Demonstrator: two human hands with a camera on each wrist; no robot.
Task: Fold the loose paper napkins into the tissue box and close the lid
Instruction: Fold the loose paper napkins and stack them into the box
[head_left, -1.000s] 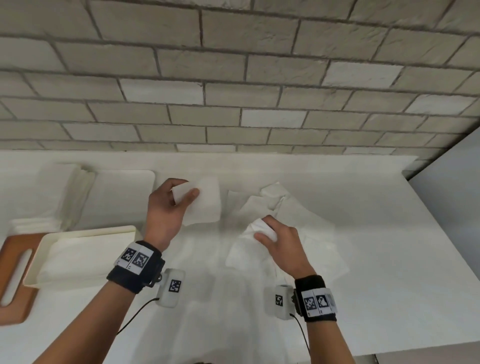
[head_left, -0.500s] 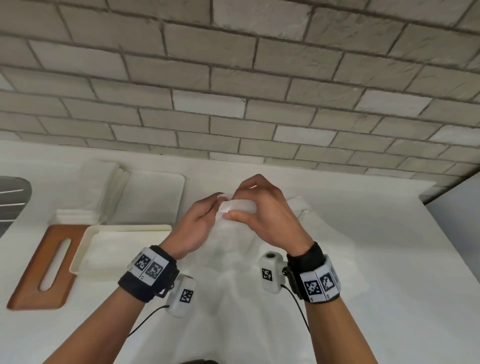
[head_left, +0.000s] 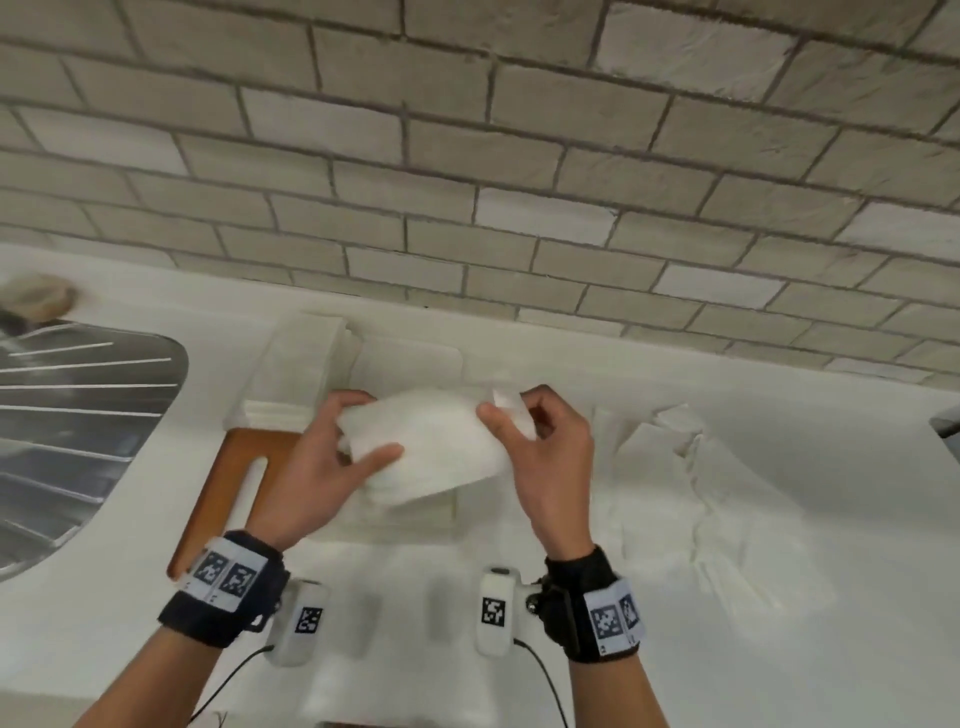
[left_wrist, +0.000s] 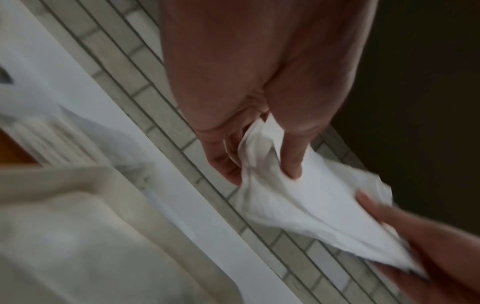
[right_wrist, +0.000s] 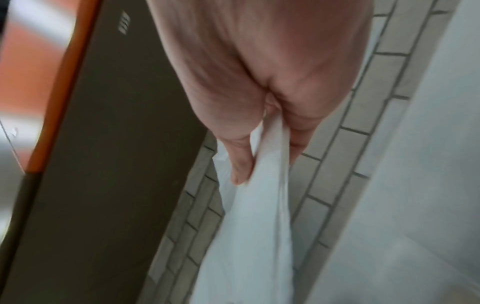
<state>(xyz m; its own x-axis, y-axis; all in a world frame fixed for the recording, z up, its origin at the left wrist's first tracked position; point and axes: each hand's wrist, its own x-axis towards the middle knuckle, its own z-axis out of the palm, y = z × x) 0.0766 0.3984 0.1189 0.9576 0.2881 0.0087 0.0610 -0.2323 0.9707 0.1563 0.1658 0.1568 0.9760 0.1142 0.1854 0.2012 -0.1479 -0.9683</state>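
A white paper napkin (head_left: 431, 447) hangs in the air between both hands, over the cream tissue box (head_left: 415, 514). My left hand (head_left: 337, 457) pinches its left end with thumb on top; the left wrist view shows the napkin (left_wrist: 298, 197) bunched between thumb and fingers. My right hand (head_left: 540, 441) pinches the right end, and the napkin (right_wrist: 259, 205) trails down from thumb and fingers in the right wrist view. The box (left_wrist: 64, 226) is open and mostly hidden under the napkin. Several loose napkins (head_left: 701, 483) lie spread on the counter at the right. The wooden lid (head_left: 228, 483) lies flat, left of the box.
A steel sink drainer (head_left: 78, 415) takes up the left side. A stack of folded napkins (head_left: 296, 374) and a white tray (head_left: 410, 364) sit at the back by the brick wall (head_left: 467, 156). The white counter (head_left: 779, 649) runs to the right.
The right hand picked a napkin from the pile and joined the left. Both hands then carried the napkin left, spread between them, over the tissue box. The view has swung left.
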